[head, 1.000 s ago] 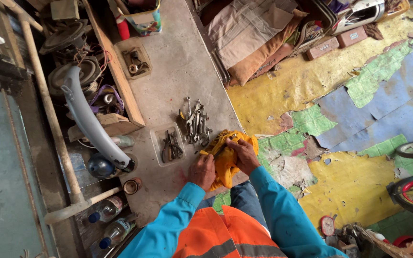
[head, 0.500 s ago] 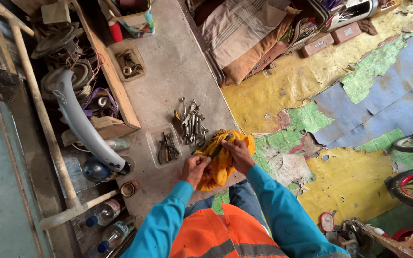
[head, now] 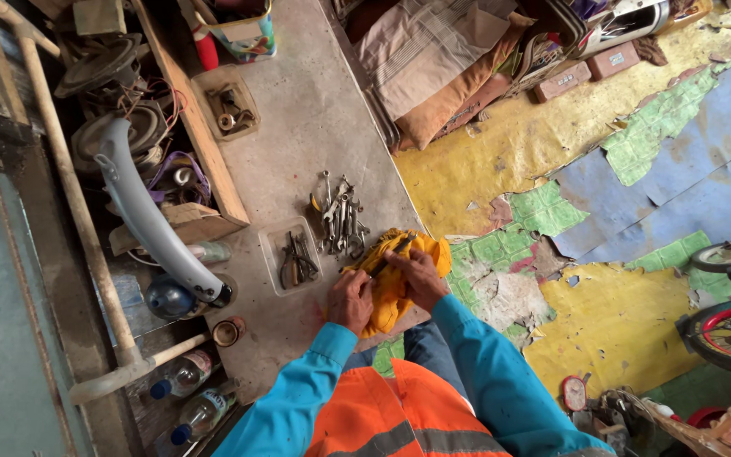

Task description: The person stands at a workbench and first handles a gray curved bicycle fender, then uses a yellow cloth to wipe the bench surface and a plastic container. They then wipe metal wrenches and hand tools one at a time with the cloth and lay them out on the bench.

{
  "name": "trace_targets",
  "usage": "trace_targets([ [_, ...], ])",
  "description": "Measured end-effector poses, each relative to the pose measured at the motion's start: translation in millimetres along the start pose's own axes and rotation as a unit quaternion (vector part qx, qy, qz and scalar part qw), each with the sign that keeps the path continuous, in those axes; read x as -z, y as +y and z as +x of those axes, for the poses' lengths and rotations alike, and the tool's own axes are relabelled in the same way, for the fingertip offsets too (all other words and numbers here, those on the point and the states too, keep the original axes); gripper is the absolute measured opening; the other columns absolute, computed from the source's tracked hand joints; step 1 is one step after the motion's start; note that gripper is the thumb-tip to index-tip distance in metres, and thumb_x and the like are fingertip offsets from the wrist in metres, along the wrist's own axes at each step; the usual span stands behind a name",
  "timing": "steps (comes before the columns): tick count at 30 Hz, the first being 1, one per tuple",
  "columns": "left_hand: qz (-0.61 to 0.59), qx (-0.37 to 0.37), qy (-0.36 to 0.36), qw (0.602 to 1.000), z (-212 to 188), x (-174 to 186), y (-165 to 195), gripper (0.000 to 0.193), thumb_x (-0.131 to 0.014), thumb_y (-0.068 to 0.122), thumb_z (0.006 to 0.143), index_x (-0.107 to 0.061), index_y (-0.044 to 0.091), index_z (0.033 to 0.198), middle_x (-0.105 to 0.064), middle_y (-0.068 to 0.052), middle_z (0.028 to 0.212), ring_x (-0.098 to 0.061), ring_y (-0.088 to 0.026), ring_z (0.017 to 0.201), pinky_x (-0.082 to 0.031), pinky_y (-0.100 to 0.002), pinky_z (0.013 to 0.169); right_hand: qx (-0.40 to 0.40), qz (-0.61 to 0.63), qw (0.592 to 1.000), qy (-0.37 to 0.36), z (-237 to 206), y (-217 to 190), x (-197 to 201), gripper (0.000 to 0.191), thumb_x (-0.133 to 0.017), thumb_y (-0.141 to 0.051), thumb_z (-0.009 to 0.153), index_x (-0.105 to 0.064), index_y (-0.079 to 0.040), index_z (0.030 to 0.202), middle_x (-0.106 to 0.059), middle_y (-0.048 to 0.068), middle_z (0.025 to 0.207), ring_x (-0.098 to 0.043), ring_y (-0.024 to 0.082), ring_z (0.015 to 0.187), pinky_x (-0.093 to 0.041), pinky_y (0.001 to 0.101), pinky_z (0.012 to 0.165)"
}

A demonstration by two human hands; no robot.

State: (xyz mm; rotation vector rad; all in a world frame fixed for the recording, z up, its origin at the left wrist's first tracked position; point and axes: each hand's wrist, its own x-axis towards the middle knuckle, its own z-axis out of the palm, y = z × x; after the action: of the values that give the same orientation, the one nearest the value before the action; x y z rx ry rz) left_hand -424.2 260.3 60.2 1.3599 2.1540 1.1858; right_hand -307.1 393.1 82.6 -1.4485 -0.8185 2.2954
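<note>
Half-hidden tool (head: 385, 258) — yellow cloth (head: 395, 283)

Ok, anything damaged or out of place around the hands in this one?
Yes. The floor covering right of the concrete slab is badly worn, with yellow, green and blue layers peeling in ragged patches. Wrenches lie in a loose heap. Both the left hand and right hand grip a yellow cloth around a tool.

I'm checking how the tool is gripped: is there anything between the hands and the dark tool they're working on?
Yes. A yellow cloth is bunched around the tool. The left hand and right hand both press on the cloth, so fabric seems to lie between palms and metal. Only the tool's upper end shows bare.
</note>
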Motion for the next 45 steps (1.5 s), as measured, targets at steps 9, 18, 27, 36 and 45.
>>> trace_targets([
  [9,-0.365,0.363,-0.115,0.85,2,4,-8,0.022,-0.076,0.011,0.088,-0.063,0.002,0.103,-0.071,-0.011,0.082,-0.069,-0.02,0.07,-0.058,-0.034,0.061,0.051,-0.018,0.999,-0.008,3,3,1,0.022,-0.075,-0.02,0.093,-0.068,-0.002,0.103,-0.071,0.003,0.086,-0.066,0.012,0.068,-0.055,0.032,0.056],
  [18,-0.431,0.363,-0.032,0.826,-8,6,-24,0.018,-0.072,0.013,0.093,-0.066,0.001,0.105,-0.075,-0.008,0.084,-0.071,-0.015,0.069,-0.057,-0.03,0.059,0.106,-0.17,0.977,-0.069,-10,30,-21,0.025,-0.074,-0.023,0.093,-0.066,-0.003,0.104,-0.067,0.002,0.081,-0.059,0.009,0.068,-0.049,0.029,0.056],
  [27,-0.384,0.415,0.114,0.817,-2,33,-31,0.016,-0.071,0.015,0.094,-0.063,0.004,0.103,-0.076,-0.008,0.083,-0.067,-0.015,0.06,-0.053,-0.031,0.05,0.121,-0.23,0.96,-0.107,-5,46,-24,0.028,-0.073,-0.01,0.09,-0.068,0.002,0.114,-0.074,0.004,0.101,-0.067,0.011,0.09,-0.056,0.0304,0.079],
  [36,-0.244,0.46,0.237,0.821,25,54,-72,0.016,-0.07,0.015,0.096,-0.062,0.002,0.102,-0.076,-0.01,0.081,-0.062,-0.018,0.051,-0.048,-0.033,0.046,0.102,-0.122,0.986,-0.051,-6,44,5,0.034,-0.07,-0.002,0.087,-0.066,-0.001,0.12,-0.074,0.004,0.11,-0.068,0.014,0.098,-0.054,0.0309,0.087],
  [45,0.069,0.38,0.263,0.884,30,54,-75,0.043,-0.082,0.024,0.086,-0.063,0.005,0.119,-0.068,-0.02,0.099,-0.065,-0.037,0.082,-0.053,-0.049,0.074,0.086,-0.085,0.993,0.008,-12,43,27,0.031,-0.071,-0.004,0.089,-0.067,0.0,0.119,-0.075,0.005,0.109,-0.07,0.015,0.098,-0.056,0.0317,0.087],
])
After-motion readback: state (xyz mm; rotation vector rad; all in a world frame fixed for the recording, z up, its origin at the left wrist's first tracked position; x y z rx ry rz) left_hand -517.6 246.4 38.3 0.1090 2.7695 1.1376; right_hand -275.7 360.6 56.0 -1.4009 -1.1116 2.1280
